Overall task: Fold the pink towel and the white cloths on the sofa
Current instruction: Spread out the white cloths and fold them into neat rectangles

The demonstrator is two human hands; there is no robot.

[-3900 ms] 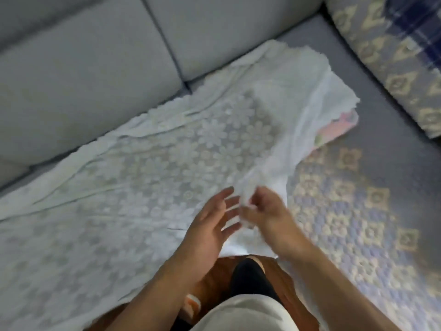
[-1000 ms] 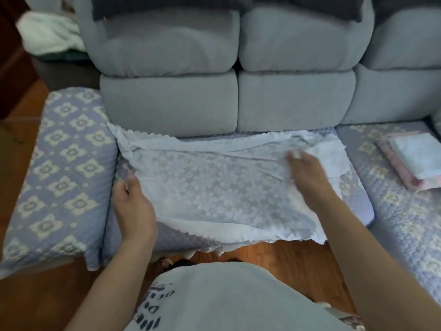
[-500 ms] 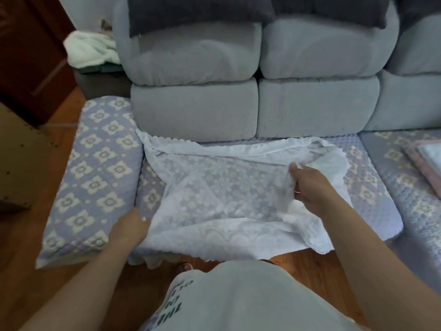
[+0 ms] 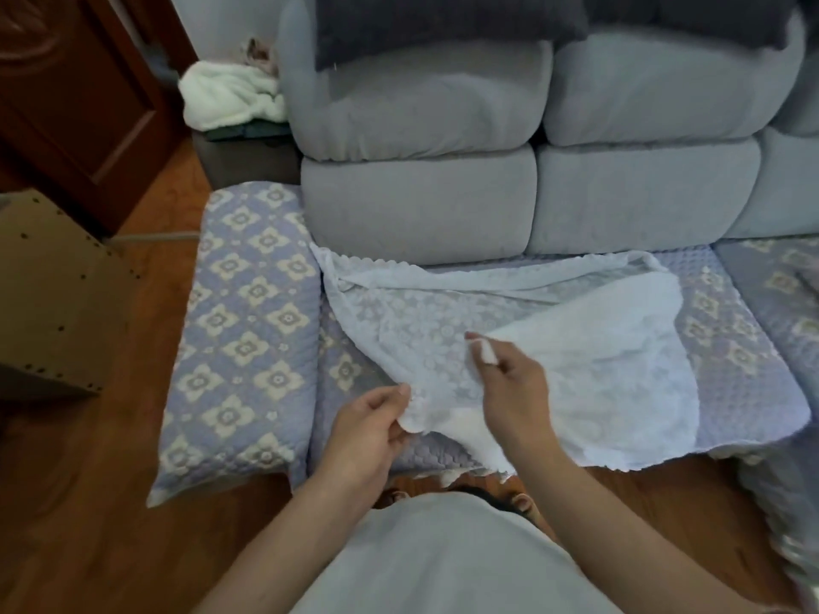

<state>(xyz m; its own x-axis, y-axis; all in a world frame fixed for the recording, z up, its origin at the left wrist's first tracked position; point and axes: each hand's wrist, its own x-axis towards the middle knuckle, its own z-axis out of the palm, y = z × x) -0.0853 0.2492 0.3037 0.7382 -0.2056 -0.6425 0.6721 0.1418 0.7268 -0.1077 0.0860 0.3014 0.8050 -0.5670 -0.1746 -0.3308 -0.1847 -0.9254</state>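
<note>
**Lace cloth mid-fold, both hands pinching**

Left hand (image 4: 368, 429) pinches the scalloped corner of the cloth (image 4: 554, 347) at lower centre of the frame, thumb over fingers. Right hand (image 4: 509, 383), just beside it, pinches a bunched fold with curled fingers, so both have fabric. The cloth lies across the seat (image 4: 744, 374) at centre, its right half already doubled over and one edge trailing off the front. It looks thin, limp and light, so it will sag and slide. Best taken at the corners and hem, with the lace kept taut. No pink towel clearly visible. Left of frame, a patterned cushion (image 4: 239, 347).
</note>
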